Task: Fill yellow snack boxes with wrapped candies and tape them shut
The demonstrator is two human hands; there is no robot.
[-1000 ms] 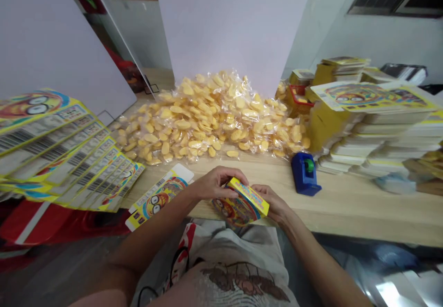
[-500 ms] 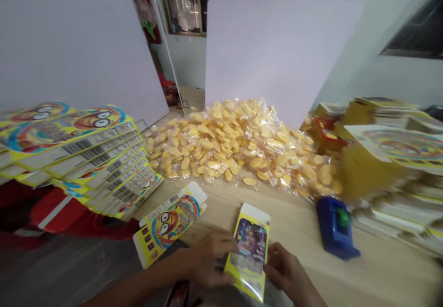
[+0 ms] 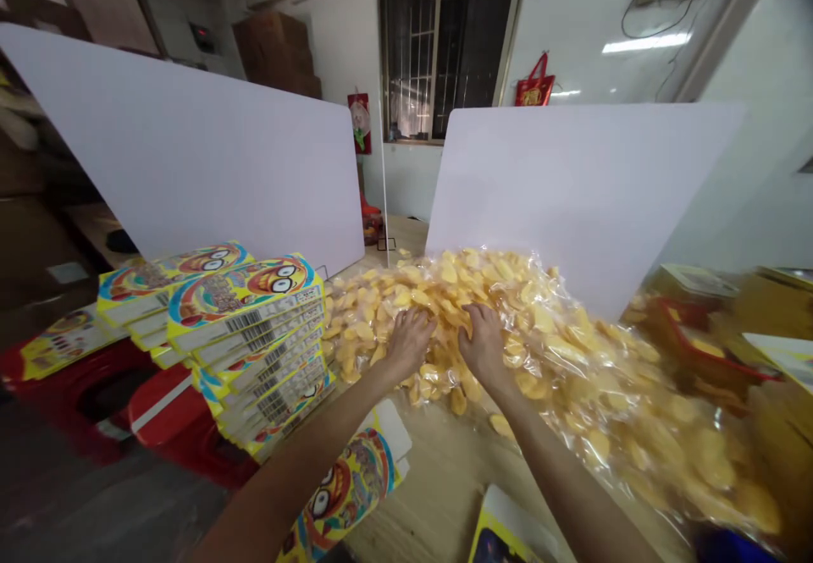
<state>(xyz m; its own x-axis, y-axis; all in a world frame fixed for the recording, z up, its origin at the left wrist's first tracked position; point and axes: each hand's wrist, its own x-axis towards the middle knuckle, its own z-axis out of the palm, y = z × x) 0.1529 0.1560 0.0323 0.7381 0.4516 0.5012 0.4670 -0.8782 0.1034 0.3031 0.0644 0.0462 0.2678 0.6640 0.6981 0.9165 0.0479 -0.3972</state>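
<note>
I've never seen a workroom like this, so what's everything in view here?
clear bags of yellow crisps: many, yellow in clear plastic, heaped on the table
flat printed cartons: two stacks, yellow and multicoloured, left of the heap
loose flat carton: one, multicoloured, near table edge
wooden table: one, pale, under the heap
white boards: two, upright behind the heap
red plastic stools: count unclear, red, floor at left
cardboard boxes: several, brown, stacked far back
red bag: one, red, hanging beside the window
window: one, dark-framed, far wall
left hand: one, bare, on the heap
right hand: one, bare, on the heap
</note>
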